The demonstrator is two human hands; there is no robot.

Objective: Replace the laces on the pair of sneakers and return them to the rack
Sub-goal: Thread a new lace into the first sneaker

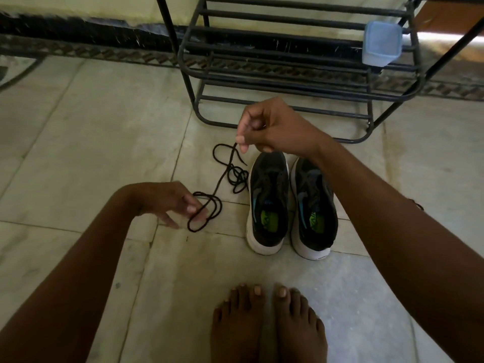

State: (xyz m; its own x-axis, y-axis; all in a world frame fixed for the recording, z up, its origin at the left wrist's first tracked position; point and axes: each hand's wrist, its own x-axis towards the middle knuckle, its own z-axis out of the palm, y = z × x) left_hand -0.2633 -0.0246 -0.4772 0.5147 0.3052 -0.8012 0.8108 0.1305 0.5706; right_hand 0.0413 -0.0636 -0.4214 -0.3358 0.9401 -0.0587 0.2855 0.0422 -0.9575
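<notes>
The right hand pinches one end of a thin black cord lace above the toes of the black white-soled sneakers, the lace running down-left to loops held in the left hand

Blue tub (translucent), bare feet

Soft, dim daylight falls from the upper right, where a blown-out patch glares on the floor behind the rack, while shadows stay faint and wide-angle distortion bends the slightly blurred edges.
</notes>
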